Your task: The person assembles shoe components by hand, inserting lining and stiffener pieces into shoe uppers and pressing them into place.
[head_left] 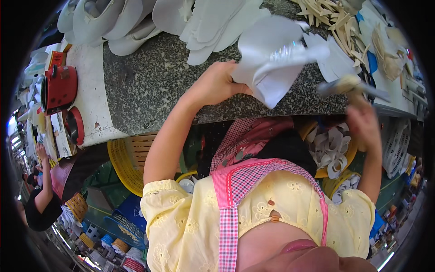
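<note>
My left hand (220, 85) grips the left edge of a white shoe upper (276, 84) with a shiny decorated strap, thumb over its near side. The upper lies over the speckled stone worktop (149, 90), close to the front edge. To its right, my right hand (364, 122) is closed around the handle of a hammer (349, 86). The hammer's metal head is raised near the table's front edge, apart from the upper. Motion blurs both the hammer and the right hand. Several flat white sole-shaped pieces (213, 27) lie stacked just beyond the upper.
White shoe uppers (97, 20) are piled at the far left. Beige strips (340, 25) lie heaped at the far right. A red container (61, 88) stands on the left. Yellow baskets (122, 163) sit below the table. Another person's arm (44, 186) shows at the left.
</note>
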The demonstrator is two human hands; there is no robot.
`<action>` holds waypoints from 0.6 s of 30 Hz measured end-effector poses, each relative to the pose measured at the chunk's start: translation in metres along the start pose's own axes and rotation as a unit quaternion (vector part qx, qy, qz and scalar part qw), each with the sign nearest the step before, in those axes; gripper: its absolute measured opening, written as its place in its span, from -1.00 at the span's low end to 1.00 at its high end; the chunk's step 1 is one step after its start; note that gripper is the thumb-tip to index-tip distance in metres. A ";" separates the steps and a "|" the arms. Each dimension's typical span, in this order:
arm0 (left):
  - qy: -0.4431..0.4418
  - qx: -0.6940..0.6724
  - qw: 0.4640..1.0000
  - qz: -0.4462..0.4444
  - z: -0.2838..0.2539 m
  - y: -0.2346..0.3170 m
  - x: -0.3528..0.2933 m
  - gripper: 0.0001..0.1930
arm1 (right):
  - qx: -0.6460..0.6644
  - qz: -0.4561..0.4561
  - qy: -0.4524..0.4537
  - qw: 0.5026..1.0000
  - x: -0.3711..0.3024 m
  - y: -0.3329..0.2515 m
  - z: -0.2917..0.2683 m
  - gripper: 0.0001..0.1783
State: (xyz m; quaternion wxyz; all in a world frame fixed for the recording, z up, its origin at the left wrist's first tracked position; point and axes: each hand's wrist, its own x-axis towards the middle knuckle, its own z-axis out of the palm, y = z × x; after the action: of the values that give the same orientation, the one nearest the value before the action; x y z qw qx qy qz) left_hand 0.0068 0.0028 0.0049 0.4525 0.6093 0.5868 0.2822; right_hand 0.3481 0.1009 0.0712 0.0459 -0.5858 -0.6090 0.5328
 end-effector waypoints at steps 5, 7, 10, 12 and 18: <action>0.035 -0.372 0.926 0.046 -0.006 0.041 0.010 -0.63 | -0.389 -0.074 0.372 0.840 0.067 0.071 -0.151 -0.60; 0.063 -0.571 0.817 0.055 -0.007 0.044 0.013 -0.57 | -0.442 0.060 0.428 0.786 0.106 0.096 -0.168 -0.58; 0.075 -0.606 0.789 0.065 0.001 0.049 0.022 -0.54 | -0.470 0.086 0.416 0.773 0.143 0.127 -0.174 -0.55; 0.085 -0.641 0.762 0.049 0.010 0.055 0.029 -0.53 | -0.481 -0.024 0.505 0.716 0.143 0.122 -0.166 -0.54; 0.045 -0.652 0.756 0.029 0.025 0.074 0.032 -0.53 | 0.104 -0.509 -0.005 0.854 0.067 -0.047 0.013 -0.60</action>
State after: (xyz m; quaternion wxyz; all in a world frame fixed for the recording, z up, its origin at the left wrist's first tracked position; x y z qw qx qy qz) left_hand 0.0670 0.0357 0.0534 0.7051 0.1702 0.2620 0.6366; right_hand 0.2872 0.1562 0.0600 0.3684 -0.1829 -0.7633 0.4982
